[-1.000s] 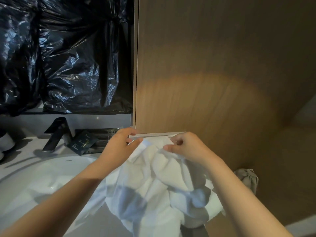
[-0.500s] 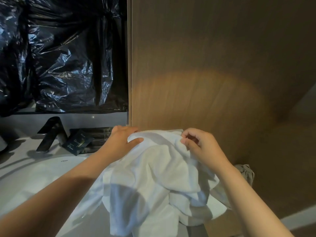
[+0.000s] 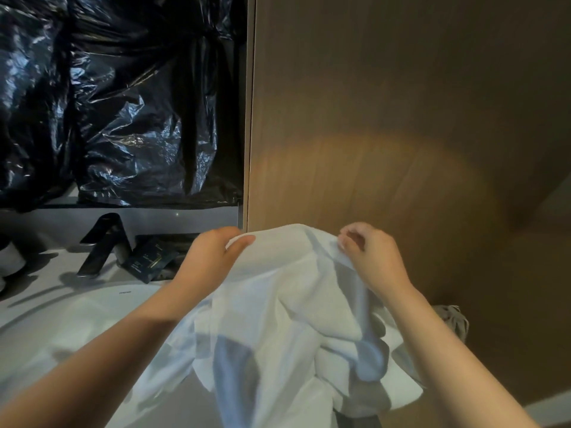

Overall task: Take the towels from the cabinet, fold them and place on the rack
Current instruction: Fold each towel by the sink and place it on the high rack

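1. Since a second ago the white towel (image 3: 278, 319) has come up over the thin pale bar that showed between the hands, and that bar is now hidden under the cloth.
2. Over the same second the right hand (image 3: 374, 261) has slid outward, so the two hands are farther apart along the towel's upper edge.
3. The left hand (image 3: 213, 257) grips that edge, with its thumb lying on top of the cloth and its fingers behind it.
4. The right hand pinches a raised fold of the towel between curled fingers and thumb.
5. Between the two hands the towel humps up in a smooth crest. Below them it hangs in loose, crumpled folds over both forearms.
6. Straight beyond both hands stands a wooden panel (image 3: 386, 118) with a warm patch of light on it.
7. Beyond the left hand and to its outer side hangs black plastic sheeting (image 3: 123, 103).
8. Just outside the left hand lie dark packets (image 3: 148, 261), and a dark faucet (image 3: 102, 242) stands past them.
9. Below the left forearm curves a white basin (image 3: 61, 329).
10. Outside the right forearm, low down, a bit of grey cloth (image 3: 454, 319) shows against the panel.
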Demonstrator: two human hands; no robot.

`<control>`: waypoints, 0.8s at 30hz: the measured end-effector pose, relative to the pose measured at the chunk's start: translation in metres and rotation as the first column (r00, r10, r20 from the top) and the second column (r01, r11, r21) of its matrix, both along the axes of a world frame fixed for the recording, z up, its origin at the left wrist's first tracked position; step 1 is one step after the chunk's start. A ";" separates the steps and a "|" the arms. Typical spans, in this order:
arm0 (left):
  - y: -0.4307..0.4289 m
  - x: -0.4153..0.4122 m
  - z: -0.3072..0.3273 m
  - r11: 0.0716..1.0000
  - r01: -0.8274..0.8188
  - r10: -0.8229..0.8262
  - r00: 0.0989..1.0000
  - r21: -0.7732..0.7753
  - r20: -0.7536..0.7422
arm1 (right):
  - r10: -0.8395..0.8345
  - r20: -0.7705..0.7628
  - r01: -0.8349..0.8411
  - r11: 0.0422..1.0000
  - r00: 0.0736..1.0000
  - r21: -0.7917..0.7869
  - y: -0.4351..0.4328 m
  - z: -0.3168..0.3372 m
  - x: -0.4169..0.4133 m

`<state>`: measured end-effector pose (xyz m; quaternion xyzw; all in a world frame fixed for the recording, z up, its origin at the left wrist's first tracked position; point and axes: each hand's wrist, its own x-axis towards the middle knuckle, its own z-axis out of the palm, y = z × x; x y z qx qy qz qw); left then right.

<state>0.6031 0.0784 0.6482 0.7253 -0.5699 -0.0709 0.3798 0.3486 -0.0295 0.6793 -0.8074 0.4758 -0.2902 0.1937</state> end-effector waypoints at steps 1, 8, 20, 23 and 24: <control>0.000 -0.002 0.004 1.000 -0.015 0.015 1.000 -0.023 0.005 | 0.052 0.007 -0.052 0.997 0.999 -0.054 0.007 0.000 0.005; 0.004 -0.012 0.022 0.994 -0.026 0.008 0.985 -0.104 -0.171 | 0.159 -0.014 -0.159 0.980 0.987 -0.120 0.034 -0.012 0.036; 0.016 -0.022 0.051 0.973 0.003 -0.054 0.975 -0.231 -0.214 | 0.343 0.146 -0.330 0.938 0.928 -0.108 0.008 0.002 0.060; 0.018 -0.022 0.056 0.972 -0.035 -0.020 0.973 -0.233 -0.232 | 0.346 0.069 -0.339 0.936 0.936 -0.094 0.006 -0.002 0.046; 0.018 -0.021 0.058 0.970 -0.038 -0.020 0.972 -0.241 -0.233 | 0.345 0.037 -0.343 0.938 0.938 -0.058 0.006 -0.005 0.041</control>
